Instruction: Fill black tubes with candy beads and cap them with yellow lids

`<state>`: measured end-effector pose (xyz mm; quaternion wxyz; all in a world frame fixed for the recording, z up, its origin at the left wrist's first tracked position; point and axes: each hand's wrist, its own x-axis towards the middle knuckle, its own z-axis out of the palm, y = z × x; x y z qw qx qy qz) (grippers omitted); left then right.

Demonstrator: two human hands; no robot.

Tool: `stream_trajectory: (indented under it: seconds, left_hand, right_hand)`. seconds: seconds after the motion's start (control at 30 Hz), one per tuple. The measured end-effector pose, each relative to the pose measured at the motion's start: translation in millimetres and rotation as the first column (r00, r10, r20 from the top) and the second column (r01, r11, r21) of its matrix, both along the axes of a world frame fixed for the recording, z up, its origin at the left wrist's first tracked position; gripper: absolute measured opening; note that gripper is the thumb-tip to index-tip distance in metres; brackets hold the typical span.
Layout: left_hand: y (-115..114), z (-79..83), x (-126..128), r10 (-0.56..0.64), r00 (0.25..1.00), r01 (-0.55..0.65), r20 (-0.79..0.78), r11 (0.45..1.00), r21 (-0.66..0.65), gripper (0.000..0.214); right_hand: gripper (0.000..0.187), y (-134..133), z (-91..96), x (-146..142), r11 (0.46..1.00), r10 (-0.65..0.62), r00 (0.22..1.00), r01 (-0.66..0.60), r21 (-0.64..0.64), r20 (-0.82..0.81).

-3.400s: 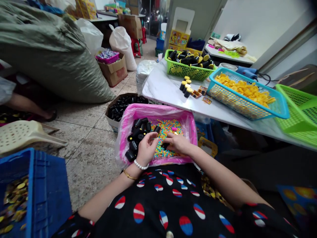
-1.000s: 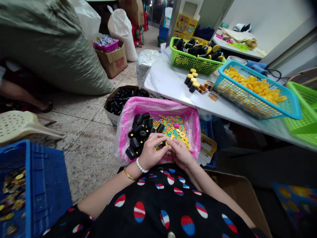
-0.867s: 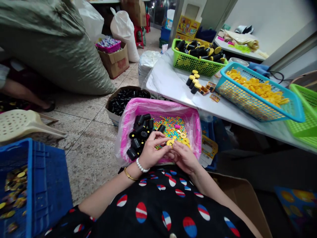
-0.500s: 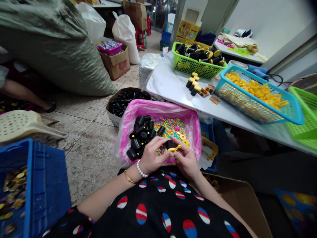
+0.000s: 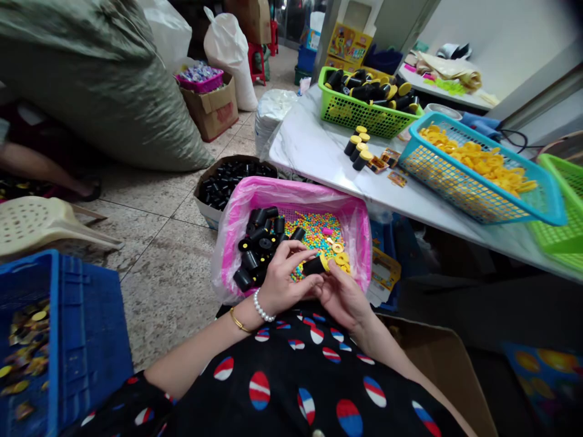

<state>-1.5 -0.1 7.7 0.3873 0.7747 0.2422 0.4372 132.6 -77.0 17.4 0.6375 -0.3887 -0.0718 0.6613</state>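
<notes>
My left hand (image 5: 288, 274) is closed round a small black plastic canister (image 5: 313, 266) lying sideways between my hands. On its right end sits a yellow cap (image 5: 324, 261), pinched by the fingers of my right hand (image 5: 344, 296), which partly hide it. Both hands are over a pink basket (image 5: 296, 187) lined with clear plastic. Several black canisters (image 5: 251, 261) fill the basket's left part. To their right lie many small coloured balls (image 5: 314, 229), a pink piece (image 5: 327, 232) and loose yellow caps (image 5: 341, 261).
A white marble-look table (image 5: 314, 152) holds a green basket of capped canisters (image 5: 371, 115), several standing canisters (image 5: 362, 159) and a blue basket of yellow parts (image 5: 483, 209). A carton of black canisters (image 5: 232, 176) stands behind the pink basket. At left are a blue crate (image 5: 91, 340) and a stool (image 5: 40, 221).
The canister has turned so its yellow-capped end points right instead of towards me. My right fingers have shifted onto that end. The camera view has moved slightly.
</notes>
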Motion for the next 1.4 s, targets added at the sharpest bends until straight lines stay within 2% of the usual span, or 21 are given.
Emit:
stream_trajectory:
  seconds: [0.1, 0.27, 0.33, 0.47, 0.63, 0.7, 0.77, 0.87, 0.93, 1.1, 1.23, 1.3, 1.4]
  left_hand:
    - [-0.1, -2.3, 1.1, 0.0, 1.0, 0.0, -0.008, 1.0, 0.009, 0.026]
    - [0.8, -5.9, 2.6, -0.028, 1.0, 0.029, -0.01, 0.999, 0.029, 0.025]
    - [0.8, -6.4, 2.8, -0.053, 0.999, 0.053, -0.012, 0.998, 0.042, 0.027]
    - [-0.4, -8.7, 3.9, -0.115, 0.993, 0.115, 0.0, 0.988, 0.106, 0.027]
    - [-2.2, -11.3, 5.5, -0.071, 0.997, 0.078, -0.043, 0.973, 0.217, 0.026]
    - [-1.1, -10.1, 4.2, -0.061, 0.997, 0.067, -0.037, 0.98, 0.188, 0.027]
    - [1.3, -8.3, 1.1, -0.108, 0.994, 0.108, -0.009, 0.99, 0.085, 0.029]
    - [5.9, -6.4, -5.1, -0.253, 0.963, 0.26, 0.091, 0.963, -0.075, 0.034]
    - [8.0, -5.7, -8.3, -0.306, 0.94, 0.323, 0.15, 0.941, -0.105, 0.037]
    - [7.4, -1.0, -10.1, -0.385, 0.911, 0.396, 0.145, 0.917, -0.054, 0.037]
    - [4.7, 3.0, -9.8, -0.405, 0.909, 0.407, 0.094, 0.913, -0.002, 0.036]
    - [3.9, 3.2, -9.5, -0.389, 0.918, 0.389, 0.075, 0.921, 0.012, 0.035]
    - [3.5, 1.2, -8.1, -0.396, 0.917, 0.395, 0.051, 0.918, 0.018, 0.036]
  right_hand:
    - [0.019, -1.2, -2.0, 2.7, 0.995, 0.097, 0.994, -0.098, -0.022, -0.051]
    - [0.039, 1.7, -2.3, 6.8, 0.959, 0.276, 0.946, -0.282, -0.016, -0.171]
    - [0.035, 2.5, -3.5, 7.8, 0.959, 0.274, 0.941, -0.283, -0.019, -0.2]
    - [0.022, 3.7, -9.4, 5.0, 0.975, 0.186, 0.962, -0.206, -0.084, -0.198]
    - [0.024, 6.6, -12.6, -5.0, 0.986, 0.122, 0.987, -0.132, -0.1, -0.1]
    - [0.025, 6.0, -10.6, -5.9, 0.989, 0.115, 0.992, -0.119, -0.086, -0.058]
    - [0.029, 3.9, -7.4, -3.3, 0.985, 0.164, 0.985, -0.166, -0.047, -0.058]
    - [0.041, 0.9, -4.0, 4.1, 0.956, 0.292, 0.95, -0.289, 0.041, -0.11]
    - [0.047, 1.0, -4.5, 8.4, 0.937, 0.347, 0.93, -0.341, 0.071, -0.121]
    - [0.049, 6.0, -8.7, 15.6, 0.896, 0.438, 0.899, -0.436, 0.079, -0.012]
    - [0.043, 8.2, -1.6, 24.3, 0.847, 0.506, 0.857, -0.515, 0.127, 0.101]
    - [0.038, 8.5, 1.9, 27.8, 0.814, 0.559, 0.821, -0.57, 0.113, 0.116]
    - [0.032, 7.1, 0.7, 27.8, 0.809, 0.574, 0.814, -0.581, 0.089, 0.094]
